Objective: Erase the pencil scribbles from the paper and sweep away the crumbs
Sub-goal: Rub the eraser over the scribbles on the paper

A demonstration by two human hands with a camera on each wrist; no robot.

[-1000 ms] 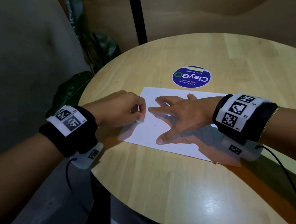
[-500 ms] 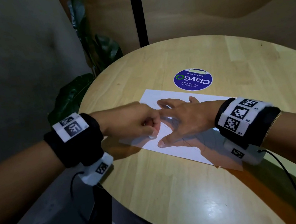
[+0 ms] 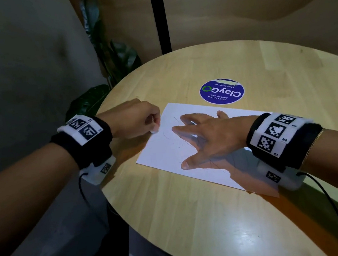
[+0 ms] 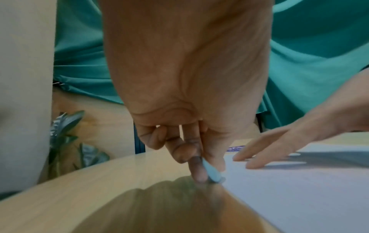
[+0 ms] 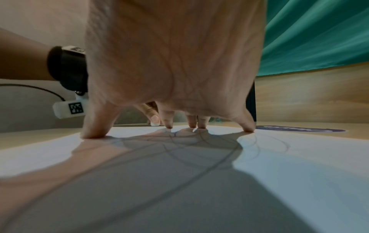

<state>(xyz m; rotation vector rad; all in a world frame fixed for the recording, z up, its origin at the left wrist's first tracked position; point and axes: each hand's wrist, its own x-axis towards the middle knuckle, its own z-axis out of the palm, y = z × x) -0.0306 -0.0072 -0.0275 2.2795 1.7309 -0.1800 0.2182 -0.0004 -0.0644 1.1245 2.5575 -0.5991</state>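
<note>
The left hand (image 3: 135, 119) was curled into a loose fist and pinched a small pale eraser (image 4: 212, 173) between thumb and fingers. The lower tip of the eraser met the surface right at the left edge of the paper (image 3: 160, 150); whether it bore on the sheet or on the wood just beside it could not be told. In the left wrist view the eraser stood steeply tilted, its top hidden inside the grip.

The right hand (image 3: 210, 137) gripped nothing. It lay spread, palm down, on the paper to the right of the eraser, near it but apart, fingers pointing toward the left hand. In the right wrist view the fingertips (image 5: 168, 126) and thumb pressed on the sheet while the palm arched above it and cast a broad shadow.

Pencil scribbles (image 5: 199, 151) ran as thin curved lines under and around the right hand. A few faint strokes lay between the eraser tip and the right index finger. No crumbs could be made out at this resolution.

The paper lay flat on a round wooden table (image 3: 197, 220). Beyond the paper, on the far side from both wrists, a round blue sticker (image 3: 221, 92) sat on the table, just clear of the sheet's far edge. Dark plant leaves (image 3: 87, 102) showed past the table rim behind the left hand.
</note>
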